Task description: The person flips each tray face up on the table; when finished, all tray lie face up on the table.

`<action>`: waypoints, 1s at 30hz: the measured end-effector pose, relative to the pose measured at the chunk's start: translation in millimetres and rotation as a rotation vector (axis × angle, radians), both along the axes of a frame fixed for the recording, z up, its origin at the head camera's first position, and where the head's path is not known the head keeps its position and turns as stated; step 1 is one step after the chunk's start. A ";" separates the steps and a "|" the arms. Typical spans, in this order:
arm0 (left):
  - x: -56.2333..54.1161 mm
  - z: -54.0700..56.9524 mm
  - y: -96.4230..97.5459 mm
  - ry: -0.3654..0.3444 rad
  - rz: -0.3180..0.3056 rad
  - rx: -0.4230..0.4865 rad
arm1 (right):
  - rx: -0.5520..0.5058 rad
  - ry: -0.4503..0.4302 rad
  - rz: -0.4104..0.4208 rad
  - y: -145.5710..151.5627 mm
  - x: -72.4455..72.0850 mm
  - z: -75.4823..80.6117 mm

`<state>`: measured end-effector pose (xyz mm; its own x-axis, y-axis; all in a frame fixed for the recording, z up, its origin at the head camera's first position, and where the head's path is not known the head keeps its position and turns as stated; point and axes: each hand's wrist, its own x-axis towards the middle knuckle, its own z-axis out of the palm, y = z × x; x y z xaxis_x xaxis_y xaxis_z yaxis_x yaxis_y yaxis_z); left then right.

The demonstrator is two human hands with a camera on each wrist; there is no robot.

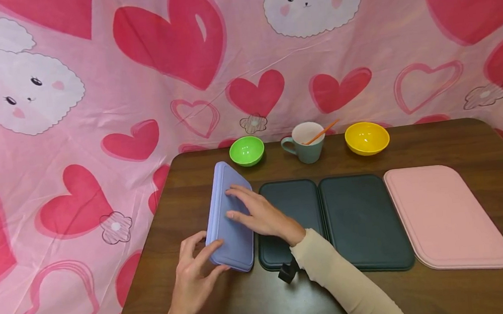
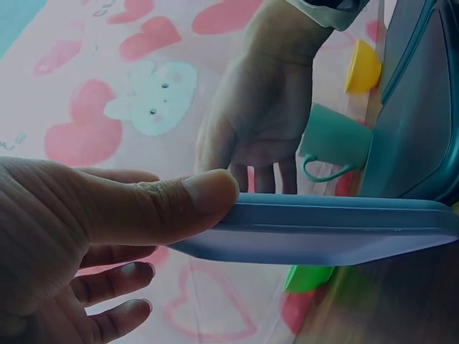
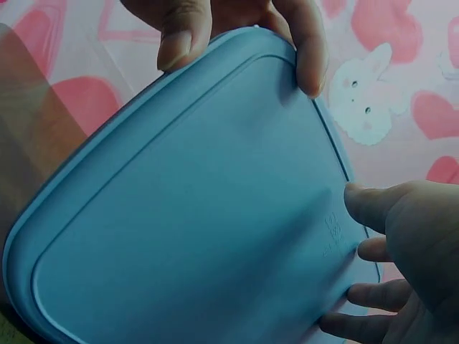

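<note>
A lavender rectangular board with rounded corners and a raised rim stands tilted up off the left of the table. My left hand grips its near-left corner, thumb on one face; the thumb presses the edge in the left wrist view. My right hand lies against the board's face with extended fingers, and its fingertips touch that face near the edge in the right wrist view. Small embossed marking shows on this face. Just right of the lavender board lies a dark green board, partly covered by my right hand and wrist.
Another dark green board and a pink board lie flat to the right. Along the table's back stand a green bowl, a teal mug holding an orange stick-like utensil, and a yellow bowl. Heart-patterned cloth hangs behind.
</note>
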<state>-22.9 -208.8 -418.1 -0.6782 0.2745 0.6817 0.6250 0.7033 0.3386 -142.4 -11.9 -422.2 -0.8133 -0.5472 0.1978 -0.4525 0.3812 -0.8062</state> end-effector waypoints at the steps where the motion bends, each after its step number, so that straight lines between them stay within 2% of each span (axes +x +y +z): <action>1: -0.1 0.3 0.5 0.002 -0.003 0.000 | -0.007 0.002 -0.002 0.0 0.6 0.2; 10: 1.3 5.4 2.7 -0.053 -0.008 -0.025 | -0.046 -0.006 0.001 3.2 6.1 7.3; 15: 0.8 6.6 3.1 -0.096 -0.051 -0.022 | -0.071 -0.028 -0.001 6.4 10.4 11.7; 24: -2.4 11.2 10.0 -0.121 -0.100 -0.047 | -0.109 -0.058 -0.024 15.0 15.9 15.5; 30: -5.7 13.9 17.7 -0.112 -0.170 -0.044 | -0.123 -0.056 -0.060 20.6 18.8 15.9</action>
